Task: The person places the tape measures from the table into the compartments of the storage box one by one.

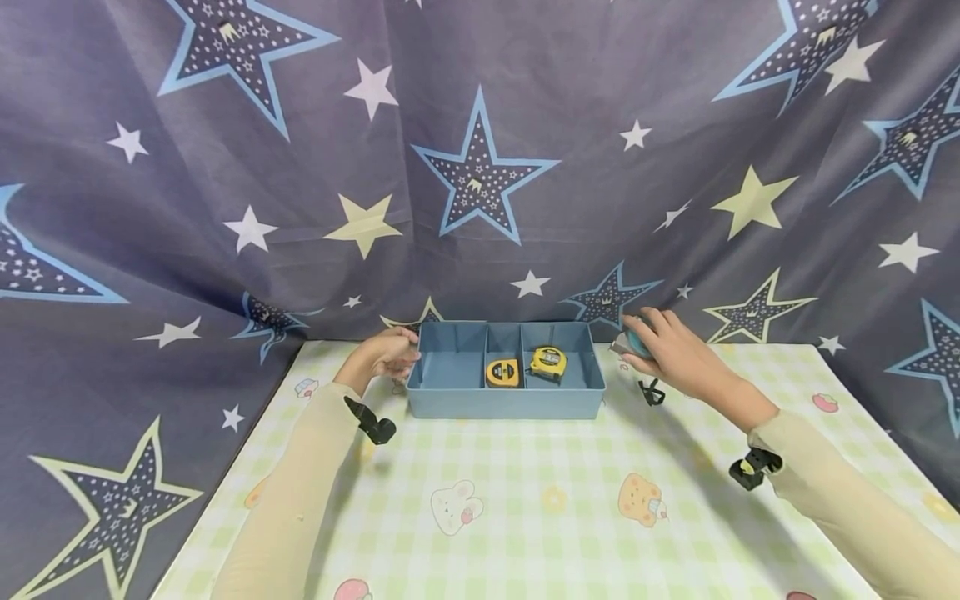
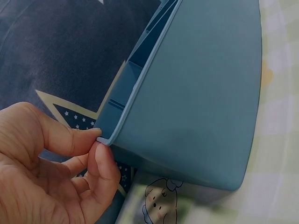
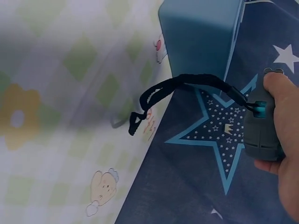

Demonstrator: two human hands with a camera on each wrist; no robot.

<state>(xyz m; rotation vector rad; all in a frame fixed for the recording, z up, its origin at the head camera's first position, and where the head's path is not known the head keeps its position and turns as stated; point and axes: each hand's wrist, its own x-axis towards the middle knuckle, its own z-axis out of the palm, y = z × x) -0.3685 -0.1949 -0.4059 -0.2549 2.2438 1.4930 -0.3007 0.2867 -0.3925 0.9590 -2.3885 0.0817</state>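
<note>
A blue box [image 1: 502, 403] with three compartments stands at the far side of the table. Pinched between the thumb and fingers of my left hand [image 1: 392, 354] is the rim at its left end, seen close up in the left wrist view at the box's corner [image 2: 108, 140]. My right hand [image 1: 678, 354] grips a grey and teal tape measure [image 3: 261, 133] beyond the box's right end. From it dangles a black wrist strap [image 3: 187, 78]. Inside the box, one yellow tape measure [image 1: 502, 372] lies in the middle compartment and another yellow tape measure [image 1: 549, 362] in the right compartment.
A checked green and white tablecloth [image 1: 540, 467] with cartoon prints covers the table. Right behind the box hangs a dark curtain [image 1: 585, 208] patterned with stars, along the table's far edge. A black strap band [image 1: 756, 467] sits on the right sleeve, another on the left.
</note>
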